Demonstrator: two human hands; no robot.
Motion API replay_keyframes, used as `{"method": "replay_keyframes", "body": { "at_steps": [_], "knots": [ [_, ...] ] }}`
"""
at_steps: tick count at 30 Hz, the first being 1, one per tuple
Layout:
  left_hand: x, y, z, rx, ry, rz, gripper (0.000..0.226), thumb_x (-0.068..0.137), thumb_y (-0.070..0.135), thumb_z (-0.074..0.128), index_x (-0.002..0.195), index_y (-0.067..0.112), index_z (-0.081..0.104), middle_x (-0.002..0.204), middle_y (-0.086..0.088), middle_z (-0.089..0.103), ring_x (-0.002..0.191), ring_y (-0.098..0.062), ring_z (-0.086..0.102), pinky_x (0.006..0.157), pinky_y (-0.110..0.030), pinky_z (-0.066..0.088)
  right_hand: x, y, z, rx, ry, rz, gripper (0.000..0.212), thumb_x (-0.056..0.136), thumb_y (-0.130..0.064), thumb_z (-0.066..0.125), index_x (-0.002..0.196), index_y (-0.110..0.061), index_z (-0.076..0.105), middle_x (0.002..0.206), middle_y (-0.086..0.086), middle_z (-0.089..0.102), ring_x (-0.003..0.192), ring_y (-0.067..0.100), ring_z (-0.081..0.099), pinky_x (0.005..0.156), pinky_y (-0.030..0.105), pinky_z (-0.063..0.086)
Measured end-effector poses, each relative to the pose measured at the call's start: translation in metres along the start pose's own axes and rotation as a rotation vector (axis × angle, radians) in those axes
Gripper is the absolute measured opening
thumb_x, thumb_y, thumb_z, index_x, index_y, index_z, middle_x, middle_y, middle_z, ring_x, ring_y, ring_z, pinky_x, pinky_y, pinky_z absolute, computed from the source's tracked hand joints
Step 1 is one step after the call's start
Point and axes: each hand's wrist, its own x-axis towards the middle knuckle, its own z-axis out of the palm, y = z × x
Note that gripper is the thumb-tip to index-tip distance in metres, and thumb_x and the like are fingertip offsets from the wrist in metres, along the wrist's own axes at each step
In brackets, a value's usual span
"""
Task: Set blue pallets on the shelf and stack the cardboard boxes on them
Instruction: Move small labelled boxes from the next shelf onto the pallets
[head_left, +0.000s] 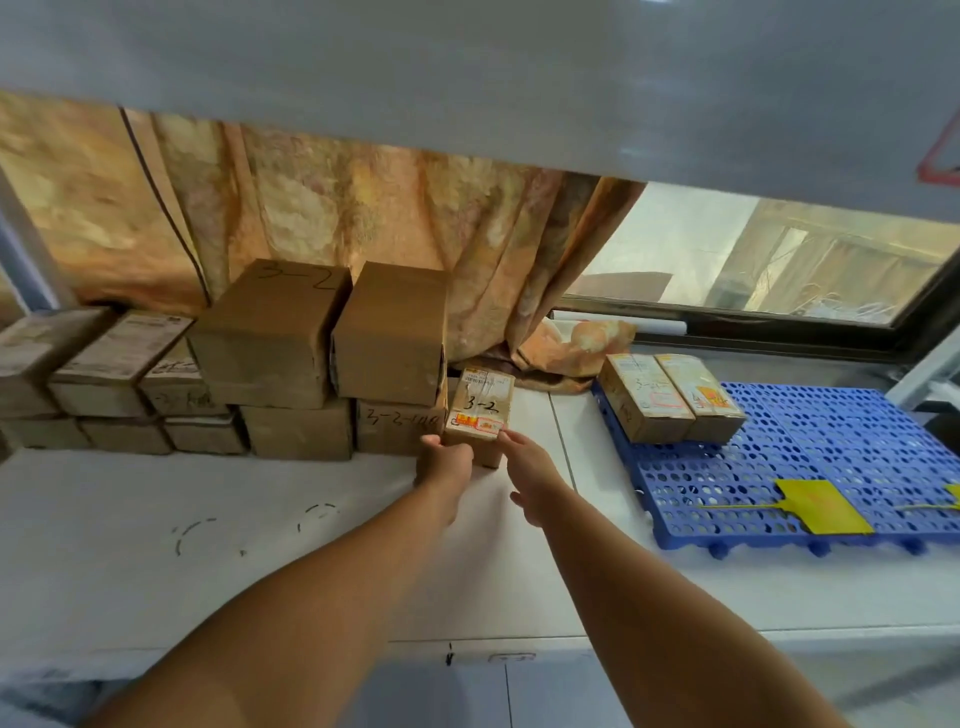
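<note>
While left hand (448, 462) grips the small box (480, 410) (blue pallet (831, 441) rightward), right hand (530, 470) touches its edge, unclenched.

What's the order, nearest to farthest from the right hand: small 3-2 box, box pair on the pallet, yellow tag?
1. The small 3-2 box, touching the right hand, just left of it.
2. The box pair, to the right, on the pallet at its back-left corner.
3. The yellow tag, farther right, near the pallet's front edge.

Blue perforated pallet (810, 467), yellow tags (823, 506), brown cardboard boxes (270, 332), orange-mottled curtain (337, 208), white shelf (260, 545).
</note>
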Motion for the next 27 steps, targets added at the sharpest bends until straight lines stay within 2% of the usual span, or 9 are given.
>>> {"method": "replay_keyframes", "body": {
  "at_steps": [3,6,10,14,17,20,22,24,27],
  "knots": [
    [0.003,-0.008,-0.003,0.166,-0.004,0.072,0.054,0.091,0.014,0.044,0.143,0.023,0.032,0.131,-0.011,0.051,0.110,-0.030,0.054,0.084,-0.036,0.047,0.013,0.007,0.000,-0.514,0.096,-0.077,0.040,0.102,-0.027,0.037,0.141,-0.026,0.045,0.150,0.007,0.037,0.135,0.025,0.037,0.112,0.040,0.031],
    [0.002,-0.011,-0.003,0.276,-0.113,0.095,0.060,0.092,0.019,0.045,0.147,0.028,0.025,0.127,-0.011,0.057,0.108,-0.031,0.059,0.089,-0.040,0.052,0.019,0.011,-0.007,-0.953,0.073,-0.035,0.053,0.098,-0.021,0.037,0.146,-0.043,0.029,0.159,0.007,0.016,0.139,0.036,0.028,0.111,0.046,0.031],
    [0.005,-0.008,-0.003,0.323,-0.124,0.139,0.058,0.092,0.018,0.046,0.146,0.027,0.029,0.126,-0.011,0.057,0.108,-0.031,0.059,0.086,-0.038,0.053,0.020,0.005,-0.012,-1.150,0.151,-0.110,0.055,0.095,-0.020,0.041,0.144,-0.044,0.031,0.149,0.006,0.035,0.127,0.032,0.040,0.099,0.042,0.043],
    [0.005,-0.001,0.002,0.186,-0.117,0.095,0.036,0.093,0.023,0.048,0.129,0.019,0.048,0.123,-0.017,0.055,0.093,-0.024,0.052,0.072,-0.031,0.041,0.021,0.003,-0.015,-0.720,0.217,-0.098,0.033,0.094,-0.019,0.049,0.126,-0.016,0.052,0.120,0.007,0.061,0.100,0.024,0.058,0.080,0.030,0.049],
    [0.008,-0.001,0.012,0.058,-0.104,0.049,0.033,0.098,0.037,0.045,0.118,0.012,0.050,0.122,-0.014,0.055,0.104,-0.026,0.052,0.082,-0.034,0.041,0.022,0.007,-0.023,-0.278,0.343,0.045,0.034,0.096,-0.029,0.050,0.124,-0.010,0.049,0.122,0.011,0.060,0.096,0.021,0.057,0.082,0.034,0.052],
    [0.006,0.003,0.027,-0.124,-0.056,-0.037,0.038,0.097,0.036,0.048,0.124,0.010,0.041,0.126,-0.014,0.053,0.114,-0.029,0.051,0.096,-0.041,0.044,0.023,0.015,-0.029,0.054,0.276,0.209,0.037,0.095,-0.031,0.054,0.125,-0.010,0.050,0.120,0.009,0.057,0.099,0.020,0.053,0.081,0.033,0.048],
    [0.004,0.003,0.038,-0.177,-0.044,-0.073,0.046,0.096,0.034,0.052,0.133,0.010,0.039,0.129,-0.014,0.052,0.117,-0.030,0.052,0.099,-0.041,0.046,0.022,0.019,-0.030,0.074,0.262,0.189,0.038,0.087,-0.038,0.058,0.118,-0.015,0.058,0.118,0.008,0.060,0.103,0.021,0.056,0.085,0.036,0.052],
    [-0.002,0.004,0.049,-0.230,-0.090,-0.091,0.045,0.097,0.035,0.051,0.136,0.014,0.042,0.128,-0.014,0.055,0.110,-0.029,0.055,0.090,-0.038,0.050,0.024,0.022,-0.038,0.058,0.286,0.121,0.052,0.075,-0.045,0.063,0.123,-0.026,0.059,0.121,0.010,0.057,0.106,0.024,0.059,0.090,0.041,0.054],
    [-0.015,0.019,0.068,-0.291,-0.150,-0.039,0.039,0.098,0.037,0.048,0.132,0.020,0.049,0.120,-0.008,0.057,0.103,-0.023,0.053,0.083,-0.034,0.046,0.019,0.008,-0.065,0.123,0.336,-0.014,0.057,0.073,-0.040,0.070,0.127,-0.028,0.056,0.116,0.009,0.061,0.103,0.023,0.063,0.088,0.041,0.056]
  ]
}}
